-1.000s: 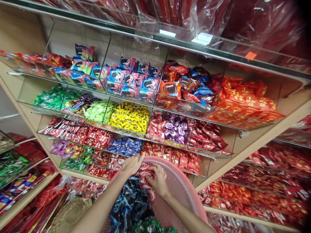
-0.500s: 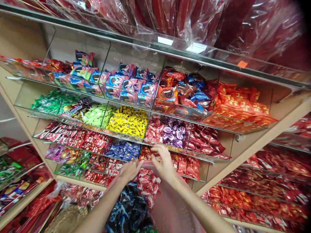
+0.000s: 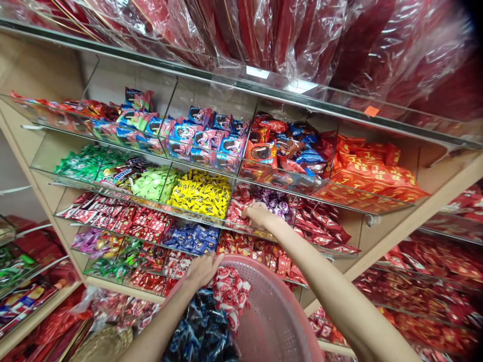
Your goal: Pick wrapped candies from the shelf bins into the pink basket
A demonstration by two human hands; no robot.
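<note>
My left hand (image 3: pixel 206 269) is closed on the rim of a pink perforated plastic basket (image 3: pixel 290 306), tilted toward the shelves. Inside the basket lie red-and-white wrapped candies (image 3: pixel 231 291) beside a heap of dark blue-and-black wrapped sweets (image 3: pixel 202 329). My right hand (image 3: pixel 259 216) reaches over the clear front edge of a shelf compartment, its fingers curled down onto red-and-white candies (image 3: pixel 237 207). The fingertips are partly hidden among the wrappers. Just right of that hand are purple-and-white candies (image 3: pixel 278 203).
Yellow-wrapped candies (image 3: pixel 202 193) and blue-wrapped ones (image 3: pixel 190 237) fill neighbouring compartments. Clear shelf fronts and dividers edge every bin. Above are cookie packs (image 3: pixel 202 136) and orange packets (image 3: pixel 370 166). Plastic-wrapped red goods (image 3: pixel 287 35) lie on the top shelf. More shelves stand at both sides.
My right hand has moved from above the basket, up and forward into the red-and-white candy compartment. The left hand stays at the basket rim, and more of the basket's inside shows.
</note>
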